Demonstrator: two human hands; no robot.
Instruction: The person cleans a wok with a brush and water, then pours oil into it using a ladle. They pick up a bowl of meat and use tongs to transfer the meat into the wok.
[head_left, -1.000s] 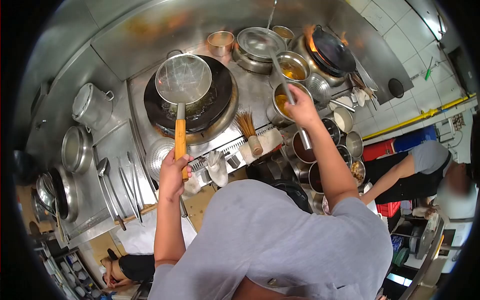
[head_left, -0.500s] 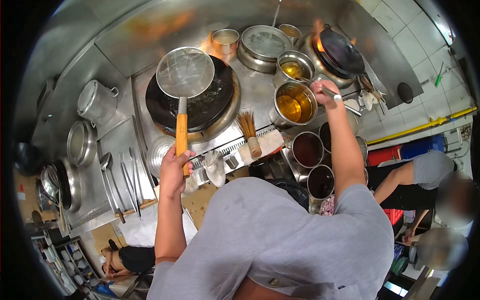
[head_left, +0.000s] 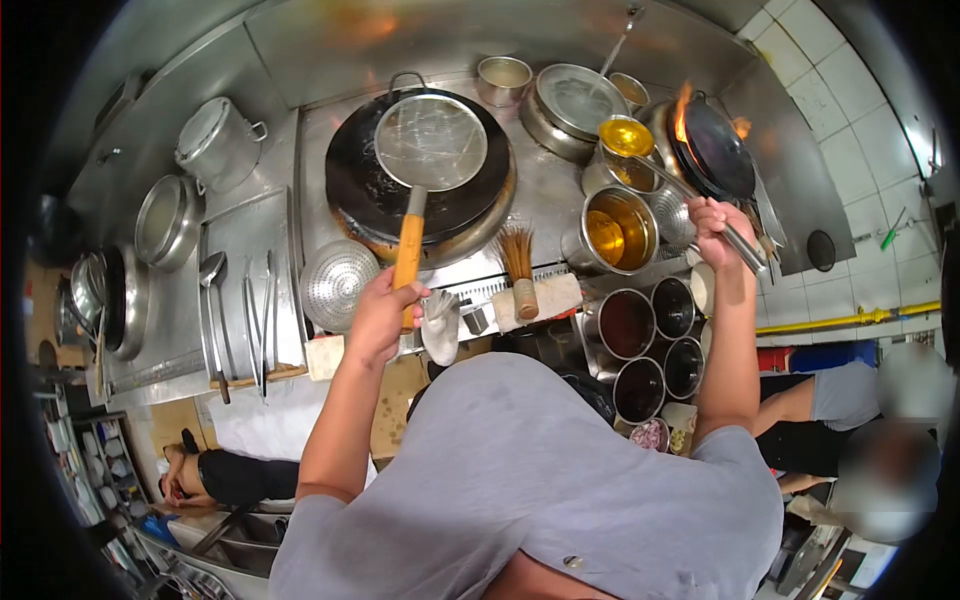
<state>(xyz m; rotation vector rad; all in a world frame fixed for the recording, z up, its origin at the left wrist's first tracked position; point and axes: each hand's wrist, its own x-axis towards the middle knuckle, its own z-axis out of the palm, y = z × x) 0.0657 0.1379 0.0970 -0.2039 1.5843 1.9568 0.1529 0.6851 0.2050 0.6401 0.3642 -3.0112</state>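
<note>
Head view: left hand point(head_left: 378, 322) grip clamped on wooden-handled round mesh strainer point(head_left: 437, 143) over black wok point(head_left: 360, 190); right hand point(head_left: 715, 220) clamped on oil-filled steel ladle point(head_left: 626, 138). Step judged: oil transfer; next move required level carry.

Two woks: the big wok point(head_left: 350, 188) and, right of it, the flaming wok point(head_left: 720, 150). One mesh strainer point(head_left: 437, 143) over the big wok; to its right one ladle point(head_left: 627, 137), one brush point(head_left: 520, 272), four dark pots point(head_left: 625, 322).

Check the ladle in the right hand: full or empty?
Full: the ladle, gripped by the right hand, holds yellow liquid up to its rim.
</note>
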